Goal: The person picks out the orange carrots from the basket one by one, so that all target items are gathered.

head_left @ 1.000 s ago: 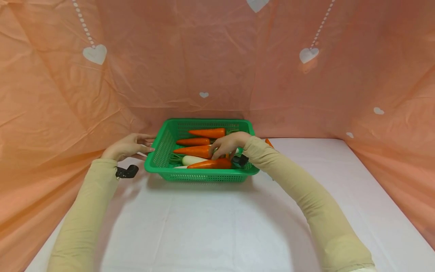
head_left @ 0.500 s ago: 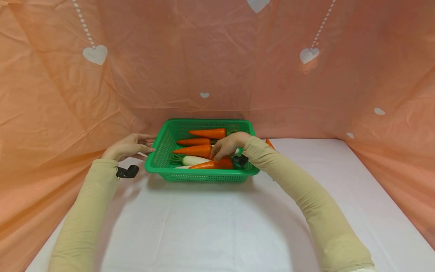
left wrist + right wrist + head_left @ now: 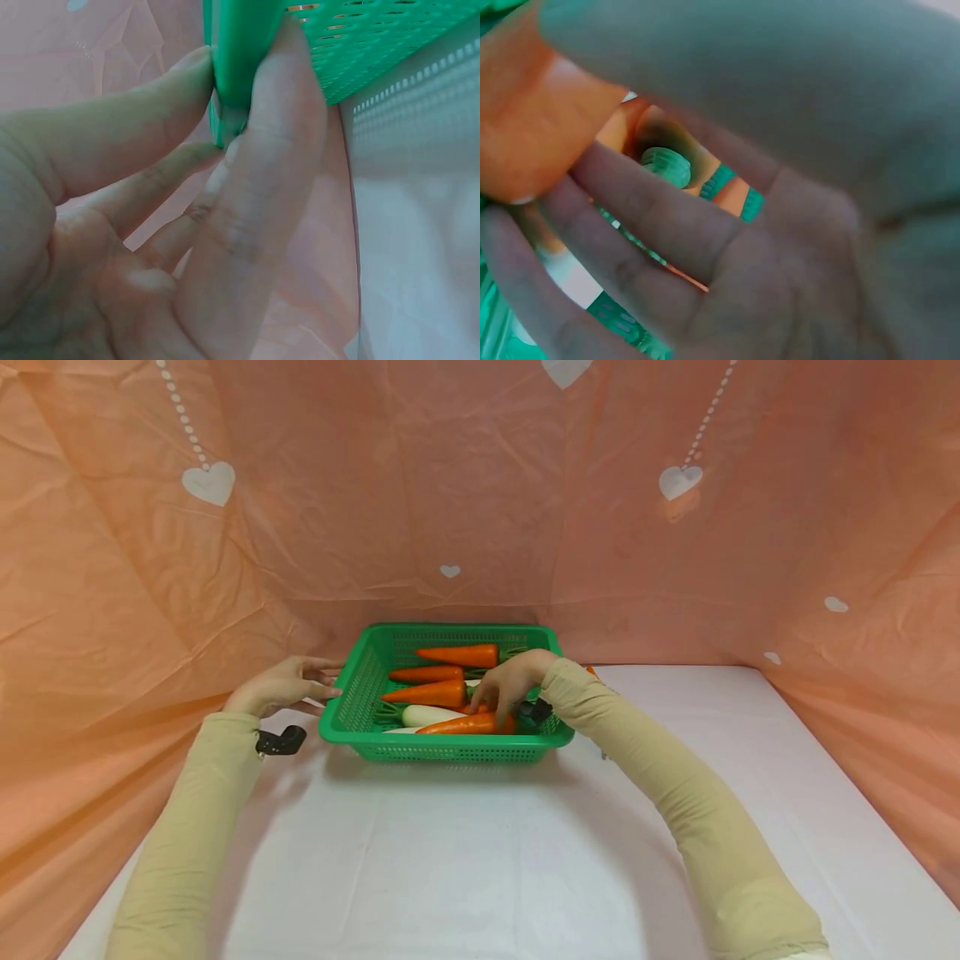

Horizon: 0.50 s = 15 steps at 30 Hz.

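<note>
Near Carrot Straddled at Blunt End as Basket Rim Is Pinched

The near carrot (image 3: 465, 724) is seen lying inside the green basket (image 3: 450, 740), just behind the front rim, its long axis laid side to side with the tapered tip pointed left. Its blunt end is met by the right hand (image 3: 513, 681), the nearer of the two; the carrot's length is stretched leftward from those fingers. An orange body is framed between thumb and fingertips in the right wrist view, though how firmly it is held cannot be told. The basket's left rim is pinched between thumb and fingers by the left hand (image 3: 281, 685), which is set well apart from the carrot. Beyond the carrot, a white radish (image 3: 431, 716) and a middle carrot (image 3: 423, 694) are ranged roughly parallel. Any shift would likely be steered from the blunt end, the tip being left unsupported.
</note>
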Motion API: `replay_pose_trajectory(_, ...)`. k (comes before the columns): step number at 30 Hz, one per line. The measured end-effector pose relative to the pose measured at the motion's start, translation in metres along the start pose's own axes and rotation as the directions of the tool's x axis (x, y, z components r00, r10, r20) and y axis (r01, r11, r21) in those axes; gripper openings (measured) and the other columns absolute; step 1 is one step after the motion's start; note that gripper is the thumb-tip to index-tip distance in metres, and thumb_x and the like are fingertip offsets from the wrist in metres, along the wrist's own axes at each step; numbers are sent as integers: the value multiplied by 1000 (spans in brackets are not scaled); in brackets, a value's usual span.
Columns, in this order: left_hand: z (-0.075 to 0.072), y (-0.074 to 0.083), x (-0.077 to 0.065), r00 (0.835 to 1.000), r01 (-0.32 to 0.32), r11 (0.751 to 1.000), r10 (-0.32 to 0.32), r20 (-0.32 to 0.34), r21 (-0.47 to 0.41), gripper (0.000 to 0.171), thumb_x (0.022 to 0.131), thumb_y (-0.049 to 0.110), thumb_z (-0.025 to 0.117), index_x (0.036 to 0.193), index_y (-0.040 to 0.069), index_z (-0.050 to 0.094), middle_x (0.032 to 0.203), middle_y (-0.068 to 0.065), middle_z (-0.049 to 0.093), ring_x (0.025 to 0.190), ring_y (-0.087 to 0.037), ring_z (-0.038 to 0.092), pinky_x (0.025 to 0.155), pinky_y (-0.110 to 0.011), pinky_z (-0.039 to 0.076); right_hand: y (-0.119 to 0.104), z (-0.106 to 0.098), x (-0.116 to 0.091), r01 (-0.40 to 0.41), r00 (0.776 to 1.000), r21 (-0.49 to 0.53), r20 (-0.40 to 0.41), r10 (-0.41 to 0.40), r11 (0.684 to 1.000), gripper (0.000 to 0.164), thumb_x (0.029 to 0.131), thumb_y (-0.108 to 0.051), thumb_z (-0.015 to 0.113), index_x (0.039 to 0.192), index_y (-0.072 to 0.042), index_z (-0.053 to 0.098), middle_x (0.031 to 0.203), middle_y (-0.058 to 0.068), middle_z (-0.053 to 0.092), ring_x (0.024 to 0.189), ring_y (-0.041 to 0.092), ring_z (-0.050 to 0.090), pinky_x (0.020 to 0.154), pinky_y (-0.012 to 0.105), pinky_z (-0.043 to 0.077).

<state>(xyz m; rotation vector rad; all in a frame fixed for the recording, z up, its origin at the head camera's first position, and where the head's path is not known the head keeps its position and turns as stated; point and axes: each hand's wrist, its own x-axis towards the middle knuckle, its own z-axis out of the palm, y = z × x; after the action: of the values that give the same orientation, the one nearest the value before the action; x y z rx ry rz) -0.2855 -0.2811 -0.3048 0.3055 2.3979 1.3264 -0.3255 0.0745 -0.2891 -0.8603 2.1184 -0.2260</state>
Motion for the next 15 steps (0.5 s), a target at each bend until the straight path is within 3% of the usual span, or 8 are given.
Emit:
replay_pose_trajectory(8, 0, 1, -1, 1000, -3, 1000, 3, 10, 4, 68, 93, 3, 60, 149, -5, 22, 136, -32, 40, 93, -17, 63, 81, -40, 55, 1, 2, 3, 3, 1000, -67, 4, -3, 998, 60, 89, -9, 68, 144, -12, 44, 142, 11, 42, 129, 24, 39, 96, 29, 44)
replay_pose_trajectory(15, 0, 1, -1, 1000, -3, 1000, 3, 5, 3, 69, 93, 4, 61, 150, -4, 22, 139, -31, 38, 96, -20, 63, 81, -39, 55, -3, 4, -2, 41, 995, -141, -87, -54, 989, 56, 86, -13, 71, 138, -14, 49, 135, 6, 47, 121, 22, 43, 96, 32, 43)
